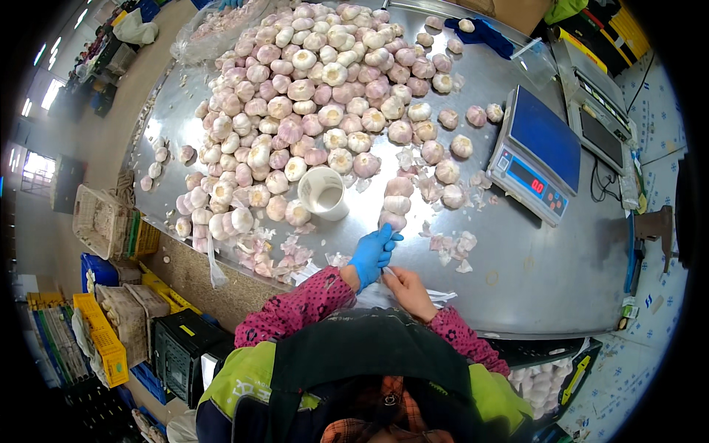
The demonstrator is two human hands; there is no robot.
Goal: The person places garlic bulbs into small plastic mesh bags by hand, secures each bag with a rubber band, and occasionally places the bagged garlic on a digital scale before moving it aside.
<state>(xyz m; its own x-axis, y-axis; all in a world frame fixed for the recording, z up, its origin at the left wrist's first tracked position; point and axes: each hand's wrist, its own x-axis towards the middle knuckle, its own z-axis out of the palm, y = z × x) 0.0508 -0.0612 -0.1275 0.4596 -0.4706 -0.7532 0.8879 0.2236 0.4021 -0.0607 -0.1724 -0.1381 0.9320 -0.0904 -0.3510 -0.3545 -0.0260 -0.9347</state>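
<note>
Gripping near end of a row of garlic bulbs point(397, 204) with blue-gloved left hand point(373, 256), fingers curled in tight; can't tell if in a net or clear sleeve. Pinching a thin pale strip point(388, 272) in bare right hand point(410, 292), finger gap narrow, just below and right of the other; can't tell if joined to the row. Row lying on metal table point(532, 277), pointing away from body, just right of white cup point(323, 193). Seeing white strips point(375, 298) under the hands at table edge, with loose garlic skins point(450, 247) to the right. Beyond the cup, facing large garlic pile point(295, 103), with clear plastic bag point(210, 37) at its far left and another person's blue-gloved hand point(231, 3) at top edge. Off right: blue-topped scale point(539, 148), lit red; dark blue cloth point(484, 35) farther back. Lower left, on floor: yellow crate point(103, 340), black crate point(185, 351).
</note>
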